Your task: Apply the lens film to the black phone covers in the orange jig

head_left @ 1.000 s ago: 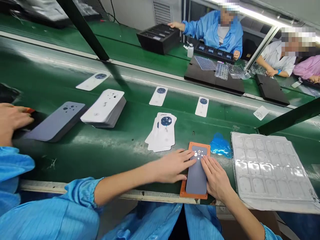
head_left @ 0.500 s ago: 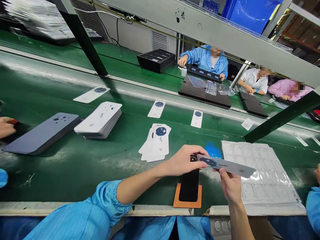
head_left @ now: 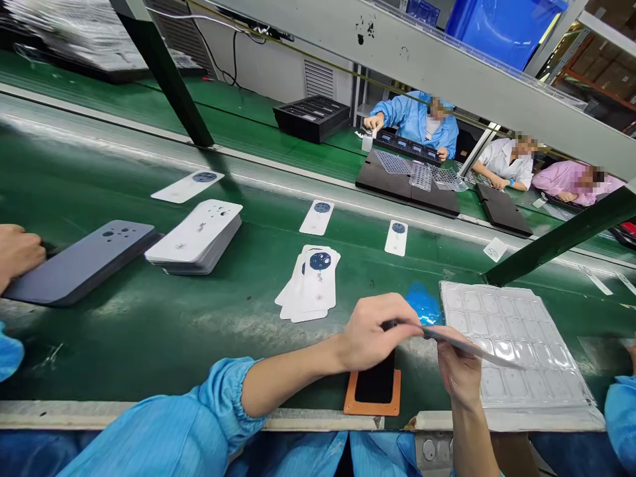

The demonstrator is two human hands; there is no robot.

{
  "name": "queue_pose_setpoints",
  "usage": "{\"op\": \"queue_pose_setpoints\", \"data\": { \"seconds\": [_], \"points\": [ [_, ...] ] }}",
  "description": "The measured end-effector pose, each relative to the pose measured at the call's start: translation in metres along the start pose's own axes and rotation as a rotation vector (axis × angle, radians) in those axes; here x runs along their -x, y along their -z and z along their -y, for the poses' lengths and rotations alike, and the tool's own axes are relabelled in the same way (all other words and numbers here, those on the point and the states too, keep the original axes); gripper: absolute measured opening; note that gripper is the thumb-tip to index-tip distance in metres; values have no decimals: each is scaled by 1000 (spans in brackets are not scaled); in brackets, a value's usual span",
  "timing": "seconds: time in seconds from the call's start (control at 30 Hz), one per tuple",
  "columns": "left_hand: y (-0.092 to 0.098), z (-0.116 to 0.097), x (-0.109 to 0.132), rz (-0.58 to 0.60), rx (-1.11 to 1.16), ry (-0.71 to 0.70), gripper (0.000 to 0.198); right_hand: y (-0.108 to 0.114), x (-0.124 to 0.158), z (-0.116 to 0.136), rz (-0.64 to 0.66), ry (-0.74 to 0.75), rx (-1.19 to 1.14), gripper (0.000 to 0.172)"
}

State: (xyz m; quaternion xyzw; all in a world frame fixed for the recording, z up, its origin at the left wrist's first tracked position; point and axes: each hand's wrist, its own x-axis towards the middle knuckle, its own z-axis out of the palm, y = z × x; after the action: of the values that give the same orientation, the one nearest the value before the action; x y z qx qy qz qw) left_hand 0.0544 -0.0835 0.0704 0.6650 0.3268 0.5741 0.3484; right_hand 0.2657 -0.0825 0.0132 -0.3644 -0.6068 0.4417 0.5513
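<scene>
Between my two hands is a thin phone back cover [head_left: 489, 356], now seen almost edge-on. My left hand [head_left: 380, 331] pinches its left end between thumb and fingers. My right hand [head_left: 460, 374] grips it from below near the middle. Under my left hand lies a black phone-shaped slab [head_left: 375, 385] on an orange holder [head_left: 350, 403]; my hand hides its upper part. A small fanned pile of white back covers [head_left: 318, 288] rests left of my hands. Behind my right hand is a crumpled blue film [head_left: 423, 305].
A clear plastic tray [head_left: 527, 344] lies at right. Farther left stand a white stack [head_left: 199, 235] and a grey stack [head_left: 84, 262], with another person's hand [head_left: 20, 255] beside it. Single covers [head_left: 317, 217] lie along the green belt. A slanted post [head_left: 561, 235] rises at right.
The back cover has tilted from showing its printed face to nearly edge-on, still held in both hands. At far left, another person's hand has come onto the grey stack.
</scene>
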Motion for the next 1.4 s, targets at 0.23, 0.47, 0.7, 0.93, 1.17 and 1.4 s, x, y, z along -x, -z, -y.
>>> {"op": "queue_pose_setpoints", "data": {
  "seconds": [0.23,0.47,0.7,0.93,1.17,1.4],
  "points": [
    [3,25,-17,23,586,695,36,-28,-37,26,-348,-268,-199,28],
    [4,30,-17,-9,597,723,35,-41,-53,28,-103,-463,-371,34],
    [1,15,-11,17,384,378,47,-38,-51,1,-32,-446,-374,29],
    [-4,24,-9,-25,219,435,29,-37,-51,-3,-16,-422,-335,32],
    [-13,77,-12,-112,205,513,28,-41,-61,-30,-104,-396,-341,33],
    [48,65,-43,-172,241,440,37,13,-180,-39,-161,-403,42,32]
  ]
}}
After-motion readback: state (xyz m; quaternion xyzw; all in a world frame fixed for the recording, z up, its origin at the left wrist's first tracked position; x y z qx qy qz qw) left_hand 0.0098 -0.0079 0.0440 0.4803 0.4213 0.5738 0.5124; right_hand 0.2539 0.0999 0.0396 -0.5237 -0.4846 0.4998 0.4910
